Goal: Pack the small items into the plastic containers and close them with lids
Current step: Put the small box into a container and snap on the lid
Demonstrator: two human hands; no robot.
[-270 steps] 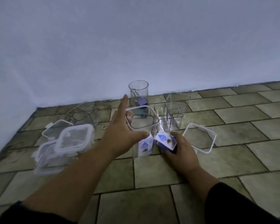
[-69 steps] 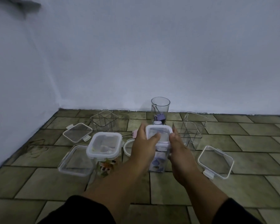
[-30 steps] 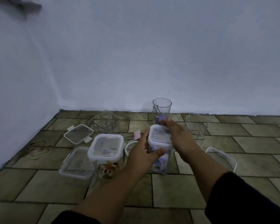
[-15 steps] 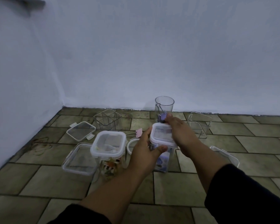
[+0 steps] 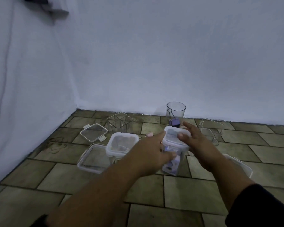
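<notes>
Lidded container (image 5: 172,163) gripped by left hand (image 5: 150,151), right hand (image 5: 197,142) pressing its lid (image 5: 171,133).

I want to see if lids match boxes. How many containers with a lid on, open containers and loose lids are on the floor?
Containers with a lid on: 2
Open containers: 4
Loose lids: 3
Total: 9
</notes>
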